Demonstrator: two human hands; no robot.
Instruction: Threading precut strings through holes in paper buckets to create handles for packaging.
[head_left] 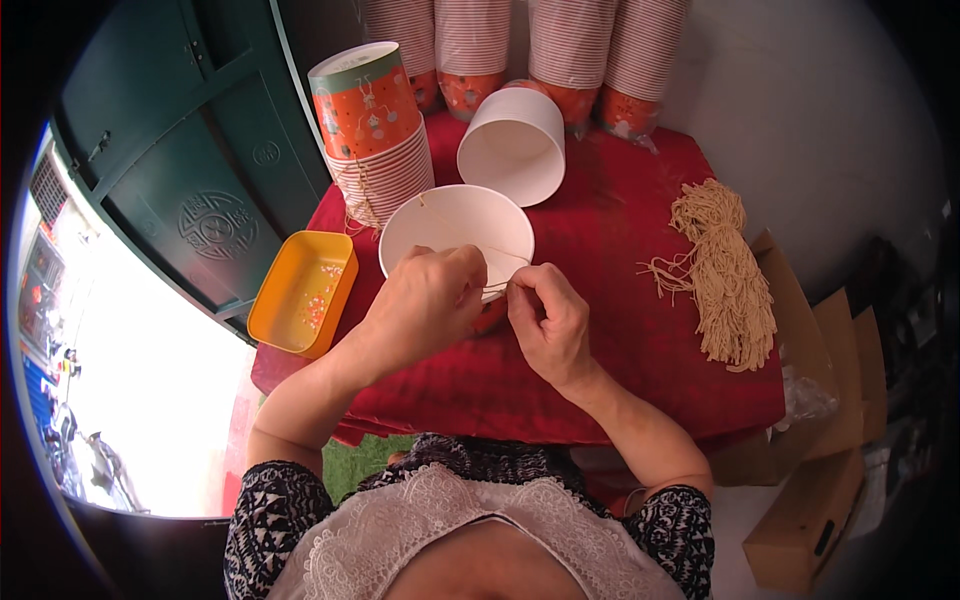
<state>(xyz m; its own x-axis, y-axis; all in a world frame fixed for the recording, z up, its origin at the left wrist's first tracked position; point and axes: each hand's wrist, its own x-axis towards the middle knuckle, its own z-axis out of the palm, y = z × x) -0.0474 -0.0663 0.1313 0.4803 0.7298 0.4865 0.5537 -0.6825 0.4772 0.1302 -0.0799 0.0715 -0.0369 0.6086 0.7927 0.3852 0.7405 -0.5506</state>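
A white-lined paper bucket [420, 215] with an orange outside stands upright in front of me, its mouth facing up. Over its near rim both my hands work on a thin tan cord [495, 288]. My left hand [430, 295] is closed, its fingers pinching the cord at the rim. Just to the right, my right hand [550, 320] pinches the same cord between thumb and fingertips. Part of the cord loops above the bucket's mouth, and another bit shows at the far left rim. My left hand hides much of the bucket's near side.
A yellow tray [345, 300] with small pale and red bits sits at left. Behind stand a stack of orange buckets [370, 110] and a tipped white bucket [512, 150]. A bundle of tan cords [725, 275] lies right on the red tablecloth [610, 330]. Cardboard boxes [810, 510] are beyond.
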